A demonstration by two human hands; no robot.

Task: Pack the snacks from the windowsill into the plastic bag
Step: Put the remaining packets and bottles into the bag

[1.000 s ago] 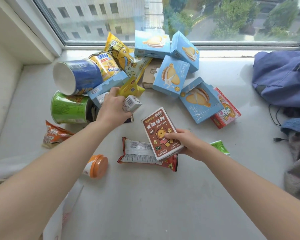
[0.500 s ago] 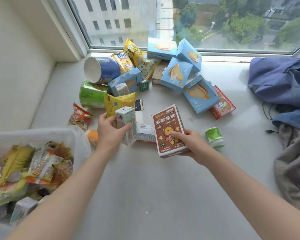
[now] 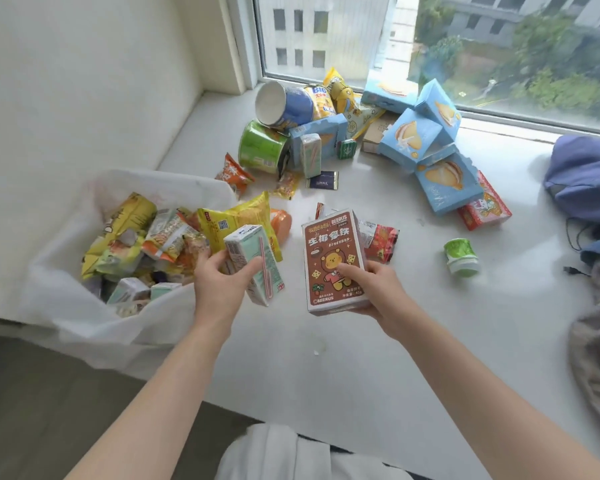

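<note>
My left fingers point(image 3: 219, 263) have lifted a waxy mint carton point(image 3: 257, 258), with a crinkly yellow packet point(image 3: 238, 216) behind it, off the pile to just beside the soft white bag point(image 3: 84, 306), which is already half full. My right fingers point(image 3: 352, 271) grip the flat brown cardboard box point(image 3: 331, 251) above the smooth windowsill point(image 3: 326, 368). Both look ready to drop in.

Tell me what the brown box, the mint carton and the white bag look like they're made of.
Brown box: printed cardboard, matte, judging by its crisp folded edges. Mint carton: probably coated paperboard with a slight sheen; a pink straw sits on its side. Bag: thin whitish plastic, soft and wrinkled, seemingly translucent.
</note>
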